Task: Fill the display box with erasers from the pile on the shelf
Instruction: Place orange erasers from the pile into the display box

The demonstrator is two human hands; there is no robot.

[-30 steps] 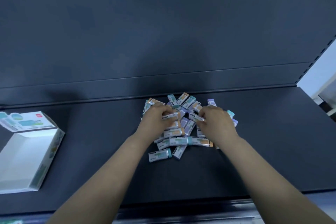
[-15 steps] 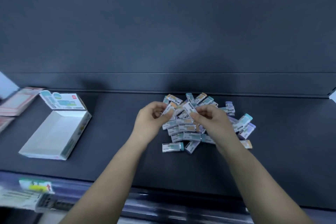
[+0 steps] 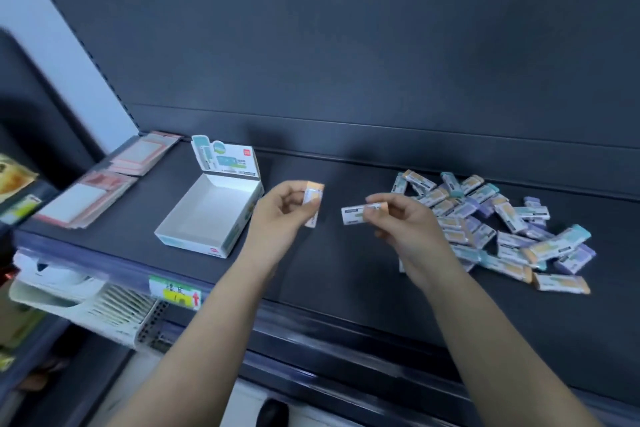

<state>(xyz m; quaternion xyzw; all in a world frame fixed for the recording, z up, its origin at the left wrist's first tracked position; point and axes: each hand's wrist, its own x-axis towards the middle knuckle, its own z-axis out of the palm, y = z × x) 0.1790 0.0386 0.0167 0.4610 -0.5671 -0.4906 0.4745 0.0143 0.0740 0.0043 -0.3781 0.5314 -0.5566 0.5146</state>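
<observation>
A white display box [image 3: 194, 234] with its printed lid flap up stands empty on the dark shelf, left of centre. The pile of wrapped erasers [image 3: 498, 229] lies to the right. My left hand [image 3: 277, 218] hovers just right of the box and grips an orange-ended eraser [image 3: 314, 199] held nearly upright. My right hand [image 3: 405, 222] is between the box and the pile, pinching a second eraser [image 3: 358, 213] that lies level, with its white end pointing left.
Flat pink-edged packets [image 3: 104, 180] lie in stacks at the shelf's left end. A yellow price tag [image 3: 176, 291] sits on the shelf's front rail. Below hangs a white rack [image 3: 86, 302] with more goods. The dark back panel rises behind.
Both hands have left the pile, each with an eraser, and moved left toward the box. The camera has swung left, so the box now sits nearer the middle.
</observation>
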